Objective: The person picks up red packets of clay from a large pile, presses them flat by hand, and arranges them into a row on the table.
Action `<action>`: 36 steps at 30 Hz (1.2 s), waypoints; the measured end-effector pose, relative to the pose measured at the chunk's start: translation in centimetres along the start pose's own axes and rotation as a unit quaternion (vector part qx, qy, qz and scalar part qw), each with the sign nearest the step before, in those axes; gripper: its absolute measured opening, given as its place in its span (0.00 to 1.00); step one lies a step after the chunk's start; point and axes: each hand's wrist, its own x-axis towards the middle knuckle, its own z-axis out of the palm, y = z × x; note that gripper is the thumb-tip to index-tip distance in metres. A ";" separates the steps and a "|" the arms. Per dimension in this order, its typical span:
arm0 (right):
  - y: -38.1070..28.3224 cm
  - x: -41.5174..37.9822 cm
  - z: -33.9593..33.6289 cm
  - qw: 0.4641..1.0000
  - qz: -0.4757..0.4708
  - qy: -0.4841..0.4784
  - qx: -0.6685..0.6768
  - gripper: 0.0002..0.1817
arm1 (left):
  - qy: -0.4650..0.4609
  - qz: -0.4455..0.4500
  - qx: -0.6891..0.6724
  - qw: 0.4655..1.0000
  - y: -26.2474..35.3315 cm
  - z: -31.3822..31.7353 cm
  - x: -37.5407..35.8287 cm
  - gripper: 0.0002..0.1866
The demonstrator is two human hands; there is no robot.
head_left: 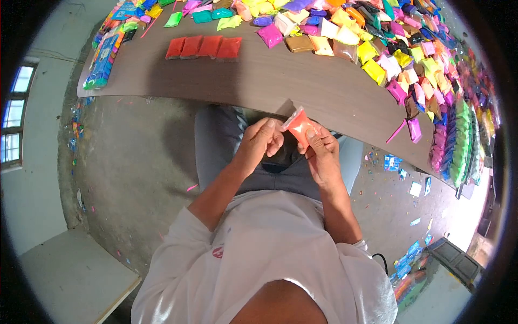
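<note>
A small clear packet of coral-orange modelling clay (300, 126) is held over my lap, just at the table's front edge. My right hand (324, 154) grips its lower end between thumb and fingers. At the packet's clear upper-left edge, my left hand (258, 144) is closed in a pinch, with its fingertips against the wrapper corner. Further back on the table lie several red clay packets (203, 47) in a row, side by side.
The brown table (259, 78) curves around in front of me. A large heap of mixed-colour packets (345, 35) covers its back and right. Strips of packets (460, 143) hang at the right end; a multicoloured pack (104, 58) lies far left. Wrapper scraps (415, 189) litter the floor.
</note>
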 end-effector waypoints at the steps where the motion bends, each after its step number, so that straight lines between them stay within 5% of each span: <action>1: 0.0 0.1 0.0 1.000 0.007 0.010 0.008 0.17 | 0.011 -0.002 -0.003 1.000 -0.5 -0.4 0.0 0.22; 8: -0.1 0.1 -0.1 1.000 0.018 0.002 -0.014 0.16 | -0.014 -0.045 -0.047 0.998 -1.3 -1.4 -0.4 0.26; 14: -0.2 -0.2 0.8 0.985 0.027 -0.016 -0.168 0.14 | -0.073 0.018 0.097 0.992 -0.4 0.0 -0.3 0.22; 22: -0.6 -0.5 2.6 0.963 0.035 0.058 -0.260 0.13 | -0.033 0.003 0.096 0.995 -0.3 0.1 0.0 0.22; 28: -2.7 4.0 3.8 0.943 -0.036 0.026 -0.329 0.13 | 0.030 0.020 0.072 0.997 1.3 -0.2 0.3 0.22; 36: -3.4 18.0 6.2 0.827 -0.167 -0.058 -0.534 0.13 | 0.146 0.156 0.227 0.950 5.7 -3.4 1.8 0.17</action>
